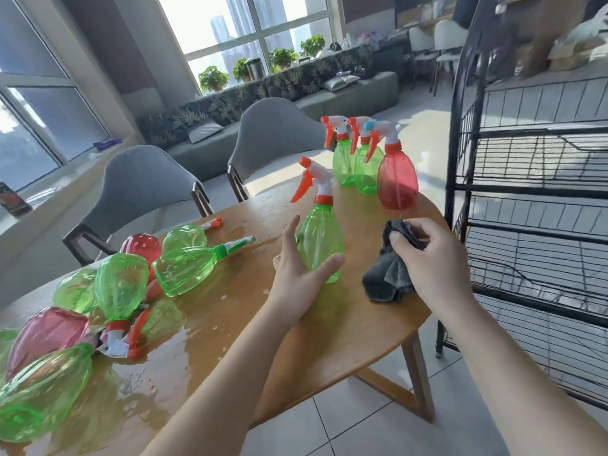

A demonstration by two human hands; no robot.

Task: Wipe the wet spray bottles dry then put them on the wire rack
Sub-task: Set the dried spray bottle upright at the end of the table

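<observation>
Everywhere, puddles [138,386] across wooden table [345,330].

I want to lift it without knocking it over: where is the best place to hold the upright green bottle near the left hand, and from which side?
Grip the upright green bottle round its wide lower body, coming from its left, where the open left hand already is. The body bulges there; the trigger head sticks out and could tip it.

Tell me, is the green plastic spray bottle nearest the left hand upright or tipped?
Upright: the green plastic spray bottle stands base down on the round wooden table, orange trigger on top.
</observation>
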